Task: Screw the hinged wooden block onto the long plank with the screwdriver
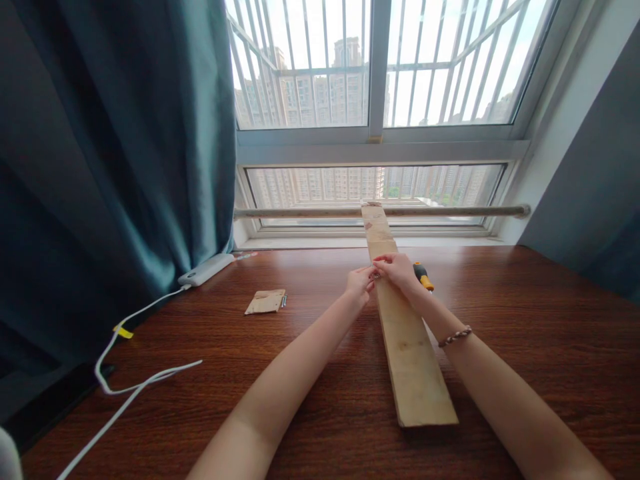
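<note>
A long wooden board lies lengthwise on the brown table, its far end near the window rail. Over its left edge, my left hand and my right hand meet with fingertips pinched together. Something small shows between them, too small to name. My right hand rests across the board, and my left hand is just beside it. A screwdriver with a black and yellow handle lies right of the board, partly hidden by my right arm. To the left lie a small wooden piece and some screws.
A white power strip with a white cable lies at the left of the table, beside a dark blue curtain. A horizontal rail crosses in front of the window.
</note>
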Available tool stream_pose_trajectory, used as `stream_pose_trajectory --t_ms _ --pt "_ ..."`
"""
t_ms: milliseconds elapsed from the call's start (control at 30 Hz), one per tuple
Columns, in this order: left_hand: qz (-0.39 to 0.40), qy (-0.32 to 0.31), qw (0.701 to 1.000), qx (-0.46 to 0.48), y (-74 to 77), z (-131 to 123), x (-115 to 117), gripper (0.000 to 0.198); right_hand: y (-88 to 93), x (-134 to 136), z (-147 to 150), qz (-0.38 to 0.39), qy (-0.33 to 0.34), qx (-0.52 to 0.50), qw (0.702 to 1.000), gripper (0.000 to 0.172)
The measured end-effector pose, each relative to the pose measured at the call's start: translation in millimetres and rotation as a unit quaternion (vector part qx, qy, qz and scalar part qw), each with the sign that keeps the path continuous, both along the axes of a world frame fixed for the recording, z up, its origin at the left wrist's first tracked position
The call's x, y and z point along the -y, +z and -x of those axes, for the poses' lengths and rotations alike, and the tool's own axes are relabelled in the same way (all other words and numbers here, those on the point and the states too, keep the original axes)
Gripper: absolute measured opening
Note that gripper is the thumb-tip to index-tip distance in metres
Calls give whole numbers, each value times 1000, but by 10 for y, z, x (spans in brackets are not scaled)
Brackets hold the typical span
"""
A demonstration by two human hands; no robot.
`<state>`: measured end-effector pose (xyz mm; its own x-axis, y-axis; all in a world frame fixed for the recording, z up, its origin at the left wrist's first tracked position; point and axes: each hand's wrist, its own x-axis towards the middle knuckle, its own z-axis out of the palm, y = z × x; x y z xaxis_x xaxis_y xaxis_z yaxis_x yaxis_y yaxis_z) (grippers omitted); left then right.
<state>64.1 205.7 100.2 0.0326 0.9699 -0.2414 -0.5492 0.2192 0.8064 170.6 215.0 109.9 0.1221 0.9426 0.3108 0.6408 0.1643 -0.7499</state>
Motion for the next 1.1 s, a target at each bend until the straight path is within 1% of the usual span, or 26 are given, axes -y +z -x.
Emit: stream_pose_trajectory --t_ms 67,133,467,600,833,1000,1100 --pt "3 5 1000 2 16 -3 18 16 -6 -24 -50 16 42 -41 998 27" --pt "5 5 1000 5 24 -7 27 17 -13 -34 -72 25 48 -67 996 28" --pt "7 9 1000 9 31 -17 34 17 -38 -51 -42 15 -9 -72 997 25" --pt "-3 0 1000 12 13 -10 27 17 -34 -48 -50 21 -15 -81 996 26" --pt "-12 -6 1000 6 -40 -1 -7 14 22 -19 -68 41 5 -87 995 28" --pt "-8 5 1000 -3 -31 -17 -4 13 -2 -42 -39 43 -15 -77 996 27" --pt "-14 3 1000 1 -8 -25 16 14 -21 -31 -15 31 -43 -46 998 25"
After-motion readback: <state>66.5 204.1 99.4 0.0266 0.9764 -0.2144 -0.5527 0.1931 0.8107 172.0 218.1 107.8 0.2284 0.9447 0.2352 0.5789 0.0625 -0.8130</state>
